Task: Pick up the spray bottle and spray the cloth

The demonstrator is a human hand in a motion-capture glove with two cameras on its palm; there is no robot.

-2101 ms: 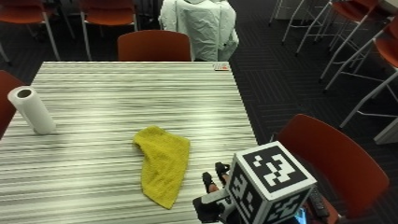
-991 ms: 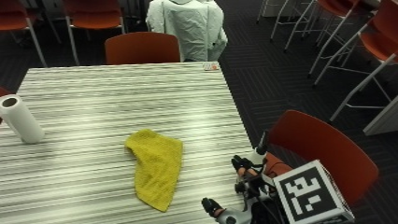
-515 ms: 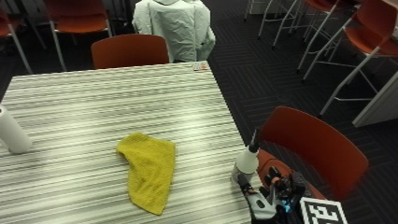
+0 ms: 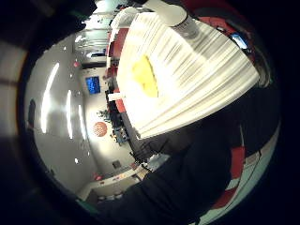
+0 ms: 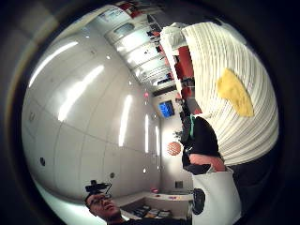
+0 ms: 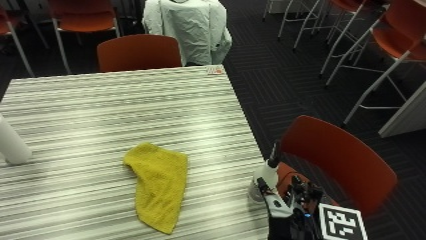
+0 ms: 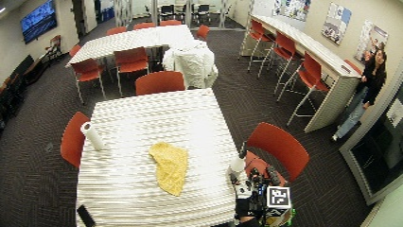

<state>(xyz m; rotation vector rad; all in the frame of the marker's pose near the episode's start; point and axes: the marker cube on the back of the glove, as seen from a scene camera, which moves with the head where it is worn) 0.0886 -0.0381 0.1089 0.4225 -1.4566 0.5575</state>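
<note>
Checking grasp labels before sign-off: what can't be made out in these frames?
- Right hand: outside view, low at the frame edge behind glove hardware; finger pose unreadable, contact with the spray bottle unclear.
- Spray bottle: its base is covered by the hand; in the wide outside view too small to see the trigger.
- Paper towel roll: cut off by the outside view's left edge.
- Cloth: wetness not readable.

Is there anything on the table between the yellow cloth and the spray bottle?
No. In the outside view, only bare striped table lies between the cloth and the bottle at the table's edge.
</note>
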